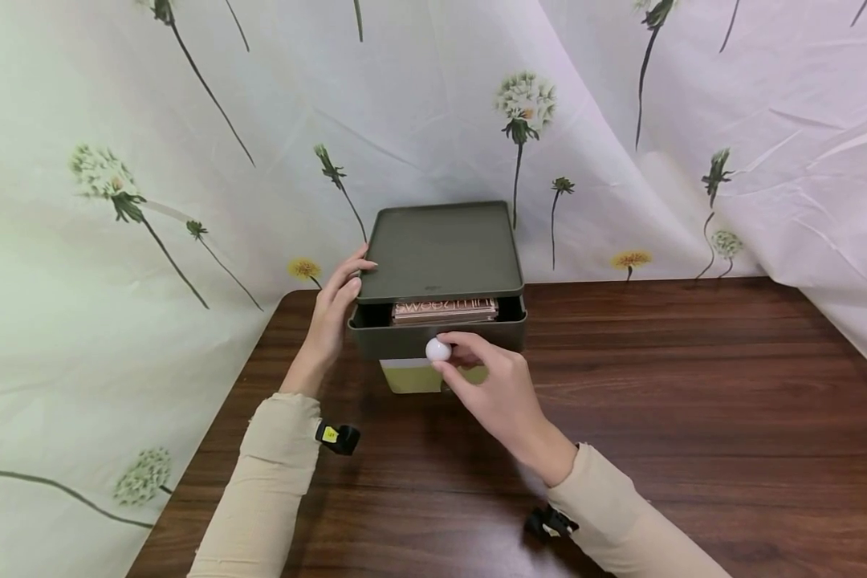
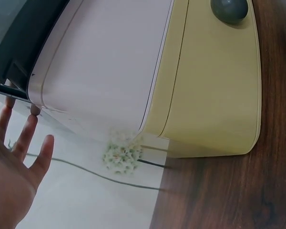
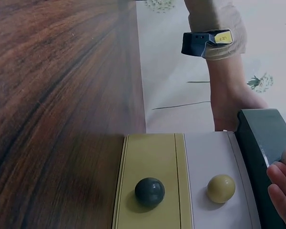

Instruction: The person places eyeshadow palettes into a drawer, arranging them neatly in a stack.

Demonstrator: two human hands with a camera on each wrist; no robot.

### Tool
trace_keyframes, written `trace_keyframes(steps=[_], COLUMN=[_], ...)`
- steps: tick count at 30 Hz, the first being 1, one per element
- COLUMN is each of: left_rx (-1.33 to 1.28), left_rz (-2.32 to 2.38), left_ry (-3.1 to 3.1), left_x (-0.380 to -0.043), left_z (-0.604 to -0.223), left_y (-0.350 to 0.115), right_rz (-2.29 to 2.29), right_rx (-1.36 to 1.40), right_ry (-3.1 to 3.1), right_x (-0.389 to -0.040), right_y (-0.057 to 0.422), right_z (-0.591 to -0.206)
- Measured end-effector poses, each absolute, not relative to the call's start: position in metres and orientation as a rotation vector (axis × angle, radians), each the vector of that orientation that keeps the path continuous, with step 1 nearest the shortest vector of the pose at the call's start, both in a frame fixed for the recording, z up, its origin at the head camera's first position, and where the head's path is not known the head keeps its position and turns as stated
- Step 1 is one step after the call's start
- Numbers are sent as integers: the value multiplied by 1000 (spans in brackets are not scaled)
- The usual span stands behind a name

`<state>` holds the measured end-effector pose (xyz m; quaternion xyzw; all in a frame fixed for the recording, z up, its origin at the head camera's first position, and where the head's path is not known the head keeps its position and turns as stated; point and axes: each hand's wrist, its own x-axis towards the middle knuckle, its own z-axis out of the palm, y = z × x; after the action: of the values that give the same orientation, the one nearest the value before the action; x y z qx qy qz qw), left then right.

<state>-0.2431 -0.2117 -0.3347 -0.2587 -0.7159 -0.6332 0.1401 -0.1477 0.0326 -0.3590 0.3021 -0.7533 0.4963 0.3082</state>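
A small drawer cabinet (image 1: 441, 249) with a dark green top stands near the back of the table. Its dark green top drawer (image 1: 390, 341) is pulled partway out. Inside lies a flat stack (image 1: 445, 311) with printed lettering on its edge. My right hand (image 1: 502, 389) pinches the drawer's round white knob (image 1: 437, 349) between thumb and fingers. At the cabinet's left side, my left hand (image 1: 332, 309) rests with extended fingers against the upper edge. Below are a white drawer (image 2: 105, 52) with a yellow knob (image 3: 221, 189) and a yellow drawer (image 2: 214, 90) with a dark green knob (image 3: 149, 192).
The dark brown wooden table (image 1: 694, 401) stretches to the right and in front of the cabinet. A white cloth (image 1: 419, 120) printed with dandelions hangs close behind it and along the left. Each wrist carries a black strap device (image 1: 339, 438).
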Motion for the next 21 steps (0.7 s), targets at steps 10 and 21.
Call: trace_keyframes(steps=[10, 21], left_rx=[-732, -730], left_rz=[-1824, -1824], left_ry=[-2092, -2071], left_x=[-244, -246], left_z=[-337, -338], left_y=[-213, -211], right_rz=[1300, 1296], right_rx=[780, 783], right_ry=[-2013, -2027], right_x=[-158, -168], right_y=[31, 33], right_z=[-357, -355])
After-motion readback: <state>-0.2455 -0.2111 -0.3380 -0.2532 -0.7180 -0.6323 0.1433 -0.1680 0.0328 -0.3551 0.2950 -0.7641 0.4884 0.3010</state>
